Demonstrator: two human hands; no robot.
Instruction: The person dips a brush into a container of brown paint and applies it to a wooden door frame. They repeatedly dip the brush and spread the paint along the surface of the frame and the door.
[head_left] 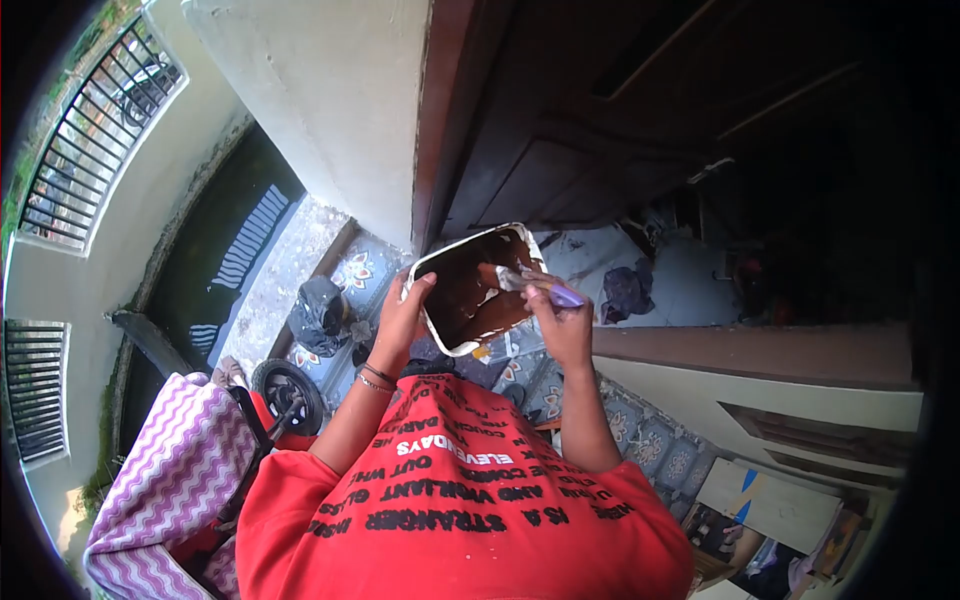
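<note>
My left hand [405, 312] grips the left edge of a white-rimmed rectangular paint tray [459, 350], its thumb over the rim. Brown paint [462, 293] coats much of the tray's inside, with pale smears near the right end. In my right hand [562, 322] is a paintbrush [509, 279] with a purple handle end, the fingers closed round it. The brush reaches over the tray's right rim, and its brown-stained bristles point left over the paint. The tray is held in front of my body, tilted in view.
A dark wooden door [570, 150] stands ahead, beside a pale wall [330, 110]. Dark plastic bags [318, 318] lie on the patterned tile floor. To the left, a motorbike wheel [287, 396] shows near a purple zigzag cloth [180, 450]. Shelves with odds and ends [770, 505] stand lower right.
</note>
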